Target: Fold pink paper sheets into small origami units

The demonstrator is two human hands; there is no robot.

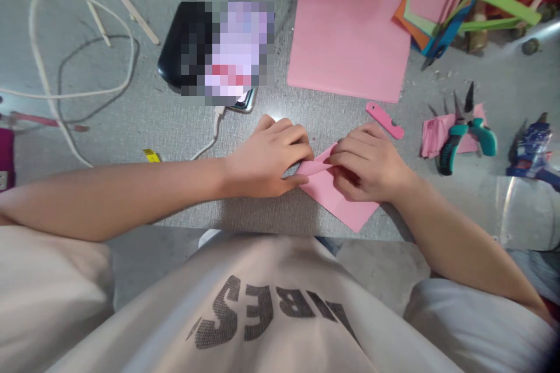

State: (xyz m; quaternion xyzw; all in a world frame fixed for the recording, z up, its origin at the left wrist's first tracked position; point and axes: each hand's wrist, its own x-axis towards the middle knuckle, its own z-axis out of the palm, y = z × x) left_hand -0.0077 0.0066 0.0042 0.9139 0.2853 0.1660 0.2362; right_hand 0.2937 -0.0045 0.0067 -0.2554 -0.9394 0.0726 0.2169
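A small pink paper (350,207) lies near the table's front edge, its upper part curled or folded over. My left hand (280,154) pinches the left end of the folded part between thumb and fingers. My right hand (370,163) grips the same paper from the right, its fingers bent over the fold and hiding part of it. Just above my right hand lies a pink cutter (385,120). A large pink sheet (350,41) rests flat beyond both hands.
Pliers (468,128) lie on pink pieces at the right, with a blue tool (531,145) farther right. Coloured papers (437,17) fill the back right. A phone (240,46), black case (186,46), white cable (32,29) and sticks (139,18) lie at the left.
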